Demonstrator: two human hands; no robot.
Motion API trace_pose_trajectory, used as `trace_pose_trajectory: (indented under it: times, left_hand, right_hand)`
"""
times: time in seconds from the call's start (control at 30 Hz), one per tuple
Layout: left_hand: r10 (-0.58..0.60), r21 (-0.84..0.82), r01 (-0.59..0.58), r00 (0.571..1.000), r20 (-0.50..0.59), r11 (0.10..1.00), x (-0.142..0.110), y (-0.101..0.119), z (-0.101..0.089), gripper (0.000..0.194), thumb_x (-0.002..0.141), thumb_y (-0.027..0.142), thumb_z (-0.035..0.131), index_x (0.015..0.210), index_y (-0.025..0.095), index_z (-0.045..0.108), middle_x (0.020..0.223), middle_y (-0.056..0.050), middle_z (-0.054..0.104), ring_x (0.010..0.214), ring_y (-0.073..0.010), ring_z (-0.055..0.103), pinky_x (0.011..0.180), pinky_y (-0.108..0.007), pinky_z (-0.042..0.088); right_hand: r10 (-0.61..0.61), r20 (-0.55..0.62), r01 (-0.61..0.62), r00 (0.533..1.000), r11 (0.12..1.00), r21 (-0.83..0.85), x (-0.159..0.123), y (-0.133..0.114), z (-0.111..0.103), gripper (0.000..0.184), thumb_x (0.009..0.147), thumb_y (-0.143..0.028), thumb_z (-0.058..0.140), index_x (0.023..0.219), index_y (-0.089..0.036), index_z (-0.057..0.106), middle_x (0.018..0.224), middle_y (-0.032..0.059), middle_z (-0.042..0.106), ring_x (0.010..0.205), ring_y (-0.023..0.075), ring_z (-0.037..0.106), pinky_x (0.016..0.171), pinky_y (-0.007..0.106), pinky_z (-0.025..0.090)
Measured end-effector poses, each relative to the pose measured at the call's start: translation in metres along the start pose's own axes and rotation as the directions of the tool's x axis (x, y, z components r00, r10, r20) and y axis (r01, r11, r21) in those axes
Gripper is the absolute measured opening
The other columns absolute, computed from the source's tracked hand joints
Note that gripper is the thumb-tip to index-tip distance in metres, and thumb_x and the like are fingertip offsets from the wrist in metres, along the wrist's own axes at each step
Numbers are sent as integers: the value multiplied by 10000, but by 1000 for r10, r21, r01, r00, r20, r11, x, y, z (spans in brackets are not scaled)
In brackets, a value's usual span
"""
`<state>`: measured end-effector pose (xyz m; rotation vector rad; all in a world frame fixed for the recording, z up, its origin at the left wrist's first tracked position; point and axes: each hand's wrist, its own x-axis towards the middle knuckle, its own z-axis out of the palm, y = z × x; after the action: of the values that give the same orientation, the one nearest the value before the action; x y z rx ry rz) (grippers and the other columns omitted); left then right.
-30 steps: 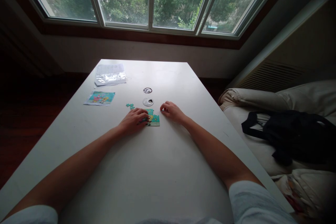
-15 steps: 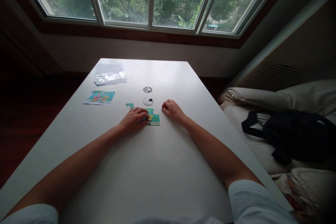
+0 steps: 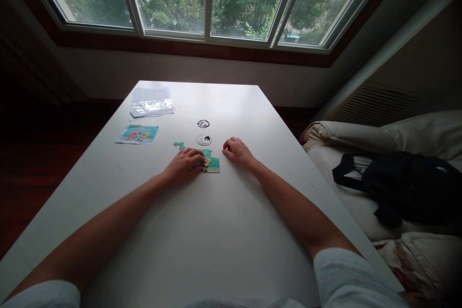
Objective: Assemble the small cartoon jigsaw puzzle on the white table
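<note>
A partly assembled jigsaw puzzle (image 3: 213, 164), teal with a yellow cartoon figure, lies on the white table. My left hand (image 3: 185, 163) rests on its left side, thumb and fingers bent over the pieces and hiding that part. To the right, apart from the puzzle, my right hand (image 3: 236, 150) lies on the table with its fingers curled together. Whether a small piece sits in those fingertips cannot be seen. Several loose teal puzzle pieces (image 3: 179, 145) lie just beyond my left hand.
A coloured picture sheet (image 3: 137, 134) lies left of the loose pieces, with papers and a clear plastic sleeve (image 3: 152, 102) behind it. Two round black-and-white discs (image 3: 204, 140) sit beyond the puzzle. Right of the table (image 3: 202, 231), a dark bag (image 3: 404, 187) rests on a pale sofa (image 3: 346, 134).
</note>
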<state>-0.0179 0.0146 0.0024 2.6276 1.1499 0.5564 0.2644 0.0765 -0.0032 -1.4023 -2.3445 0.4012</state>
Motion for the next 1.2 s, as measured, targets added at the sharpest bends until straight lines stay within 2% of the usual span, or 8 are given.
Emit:
trace_pose_trajectory:
  times: [0.23,0.33,0.47,0.8,1.2]
  left_hand:
    - [-5,-3,5,1000,-2,1000,0,0,0,219,966,315,568,1152,285,680,1311,-54,643,1218,-268,544,1060,-441,416]
    - [-5,-4,5,1000,3,1000,0,0,-1,219,966,318,571,1154,284,679,1310,-55,642,1220,-269,542,1060,-440,416]
    - [-1,-5,1,1000,2,1000,0,0,-1,212,971,315,564,1148,281,675,1313,-53,641,1225,-267,540,1064,-443,415]
    - [-2,-4,2,1000,-1,1000,0,0,0,219,966,313,563,1151,284,676,1309,-55,644,1221,-269,544,1063,-448,417]
    - [-5,-6,5,1000,-3,1000,0,-1,0,214,968,316,567,1149,281,676,1307,-50,646,1218,-267,544,1066,-445,416]
  right_hand:
    - [-10,30,9,1000,1000,27,1,-1,1,44,904,-193,625,928,-205,659,957,50,611,929,195,546,847,306,414]
    - [13,11,-13,1000,1000,-9,0,-2,2,74,911,-233,646,980,-208,657,964,51,613,944,202,544,855,314,406]
    - [53,-5,-53,999,997,-55,0,-3,2,78,917,-277,664,952,-209,646,977,56,615,959,212,541,848,324,401]
    - [60,73,-60,996,998,7,3,-3,-2,24,899,-228,651,900,-204,646,961,50,622,925,197,559,823,314,409]
    - [71,34,-68,997,995,-70,2,-3,2,53,912,-260,651,945,-219,643,976,52,640,933,209,560,814,323,392]
